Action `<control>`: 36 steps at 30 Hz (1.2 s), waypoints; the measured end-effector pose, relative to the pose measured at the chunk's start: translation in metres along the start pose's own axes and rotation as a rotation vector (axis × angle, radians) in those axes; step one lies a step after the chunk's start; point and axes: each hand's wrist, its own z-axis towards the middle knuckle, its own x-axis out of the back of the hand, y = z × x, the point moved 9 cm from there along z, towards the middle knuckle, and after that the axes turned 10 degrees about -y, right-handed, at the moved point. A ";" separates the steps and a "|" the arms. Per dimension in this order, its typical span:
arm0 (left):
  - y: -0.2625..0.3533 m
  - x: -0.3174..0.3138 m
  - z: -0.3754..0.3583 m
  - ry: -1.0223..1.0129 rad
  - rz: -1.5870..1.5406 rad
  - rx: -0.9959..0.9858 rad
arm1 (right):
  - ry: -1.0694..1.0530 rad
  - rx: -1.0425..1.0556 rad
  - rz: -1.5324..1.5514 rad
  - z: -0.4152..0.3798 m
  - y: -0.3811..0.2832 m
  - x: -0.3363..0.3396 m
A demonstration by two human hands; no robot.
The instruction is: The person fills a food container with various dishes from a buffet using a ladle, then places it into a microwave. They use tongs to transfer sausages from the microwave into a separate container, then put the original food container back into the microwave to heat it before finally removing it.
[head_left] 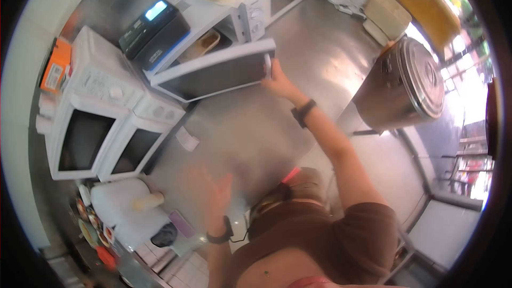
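Observation:
My right hand (pixel 278 81) grips the handle at the free end of a white microwave door (pixel 216 72). That door stands swung out over the steel counter, its dark window facing me. Inside the microwave (pixel 213 29) behind it, a tan container (pixel 207 42) shows partly; the door hides the rest. My left hand (pixel 217 196) hovers over the counter's near side, blurred by motion, its fingers spread with nothing seen in them. A small white paper slip (pixel 187 139) lies on the counter beyond it.
Two white microwaves (pixel 85 141) stand stacked at left, with an orange box (pixel 56 66) beside them. A black device with a lit screen (pixel 154 10) sits by the open microwave. A lidded steel pot (pixel 397 85) stands at right. A purple phone (pixel 182 223) lies near my left wrist.

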 end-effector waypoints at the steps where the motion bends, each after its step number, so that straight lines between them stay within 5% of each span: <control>1: 0.001 -0.013 0.006 -0.072 0.054 -0.028 | -0.095 0.026 -0.019 -0.022 -0.009 -0.001; 7: 0.023 -0.058 0.016 -0.162 -0.314 -0.198 | -0.694 -0.228 -0.066 -0.069 -0.009 0.028; 9: 0.032 -0.068 0.019 -0.157 -0.512 -0.141 | -0.485 -0.430 0.047 -0.040 0.021 0.054; 10: 0.034 -0.074 0.023 -0.156 -0.709 -0.104 | -0.486 -0.330 0.083 -0.018 0.011 0.047; 17: -0.016 -0.121 -0.001 0.167 -0.441 0.110 | -0.327 -0.700 0.813 0.134 0.062 -0.103; 19: -0.045 -0.134 -0.024 0.430 -1.236 0.269 | -0.258 -0.714 0.883 0.162 0.077 -0.138; 23: -0.006 -0.102 -0.028 0.554 -1.307 0.245 | -0.247 -0.795 0.858 0.199 0.098 -0.196; 27: -0.004 -0.101 -0.040 0.622 -1.310 0.338 | 0.098 -0.794 0.847 0.193 0.111 -0.193; 29: -0.006 -0.098 -0.042 0.646 -1.300 0.387 | 0.226 -0.561 0.471 0.204 0.125 -0.177; 30: -0.002 -0.093 -0.040 0.625 -1.289 0.381 | 0.322 -0.565 0.696 0.185 0.118 -0.171; 33: -0.006 -0.091 -0.035 0.590 -1.308 0.415 | 0.171 -0.520 1.213 0.137 0.095 -0.151; 36: -0.022 -0.094 -0.037 0.533 -1.329 0.435 | -0.011 -0.494 1.301 0.080 0.079 -0.105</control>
